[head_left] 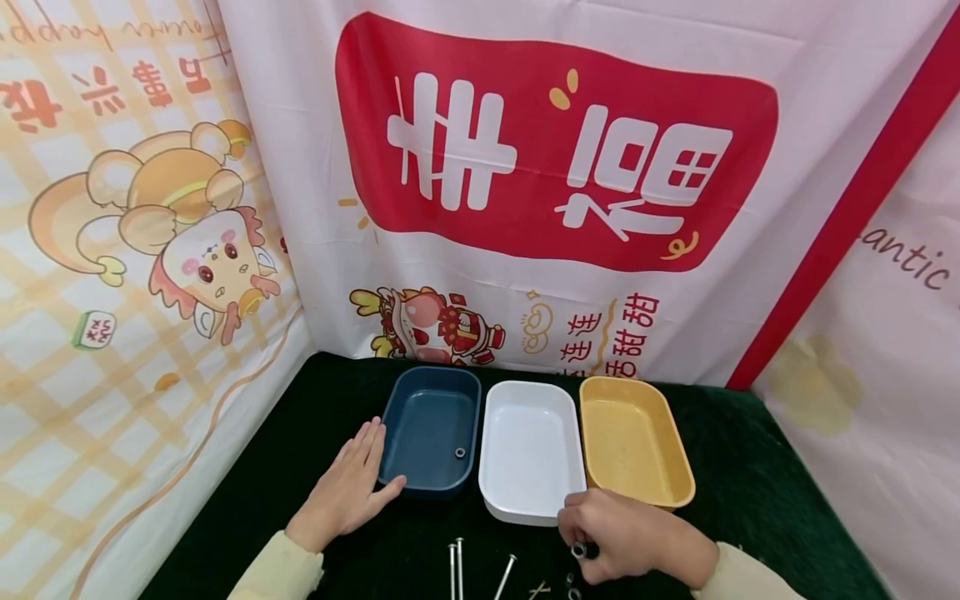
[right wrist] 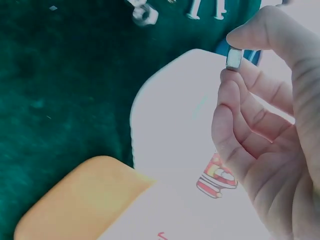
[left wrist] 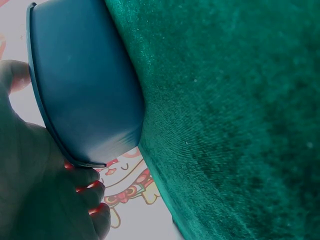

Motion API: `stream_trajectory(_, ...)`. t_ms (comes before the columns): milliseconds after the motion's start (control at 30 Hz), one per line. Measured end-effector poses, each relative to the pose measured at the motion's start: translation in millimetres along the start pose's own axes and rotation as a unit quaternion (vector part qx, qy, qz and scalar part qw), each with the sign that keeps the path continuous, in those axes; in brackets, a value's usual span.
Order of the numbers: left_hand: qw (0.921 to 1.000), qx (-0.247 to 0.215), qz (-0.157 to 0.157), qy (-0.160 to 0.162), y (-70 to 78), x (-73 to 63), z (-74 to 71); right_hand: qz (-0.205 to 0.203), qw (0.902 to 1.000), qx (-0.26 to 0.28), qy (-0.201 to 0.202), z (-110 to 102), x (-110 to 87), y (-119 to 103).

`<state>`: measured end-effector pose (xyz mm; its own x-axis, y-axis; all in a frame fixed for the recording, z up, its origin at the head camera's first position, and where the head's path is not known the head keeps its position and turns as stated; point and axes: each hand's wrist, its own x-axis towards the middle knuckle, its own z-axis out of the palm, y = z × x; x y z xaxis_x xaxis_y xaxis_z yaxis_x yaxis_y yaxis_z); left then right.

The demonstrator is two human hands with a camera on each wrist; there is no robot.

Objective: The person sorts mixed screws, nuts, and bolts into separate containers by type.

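the right hand [head_left: 624, 533] pinches one nut [right wrist: 234, 58] near three trays [head_left: 531, 446].

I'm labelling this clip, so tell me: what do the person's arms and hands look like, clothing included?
The left hand and right hand are both bare, with no gloves. The left sleeve and right sleeve are pale creamy yellow, ending around the wrists; no markings show on them.

Spreading dark green velvety cloth [head_left: 757, 483] below; hanging a white curtain [head_left: 292, 125] with a red lettered panel [head_left: 536, 158] behind; flanking with a yellow-checked cartoon curtain [head_left: 142, 333] at left, a pale sheet [head_left: 900, 350] beyond a red stripe [head_left: 865, 196] at right.
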<state>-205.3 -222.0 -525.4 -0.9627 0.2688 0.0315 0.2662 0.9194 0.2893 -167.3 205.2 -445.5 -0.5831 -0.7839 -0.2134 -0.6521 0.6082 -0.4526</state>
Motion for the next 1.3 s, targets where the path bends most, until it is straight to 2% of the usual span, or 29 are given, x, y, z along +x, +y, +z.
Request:
stream_trajectory(233,1.0000,0.001,0.002,0.002,1.2,0.1,-1.2,0.002,0.9992,-0.033,0.020,-19,10.9,-7)
stream_trajectory(533,1.0000,0.002,0.000,-0.002,-0.3,1.3,-0.5,-0.024,0.9958,-0.075,0.047,-42,34.6,-13)
stream_trajectory(933,1.0000,-0.001,0.003,0.004,0.5,0.3,0.1,-0.077,0.9852,-0.110,0.106,-48,71.0,-21)
stream_trajectory(1300,1.0000,-0.003,0.006,0.004,-0.5,0.7,0.0,-0.081,0.9778,-0.109,0.160,-56,104.7,-26)
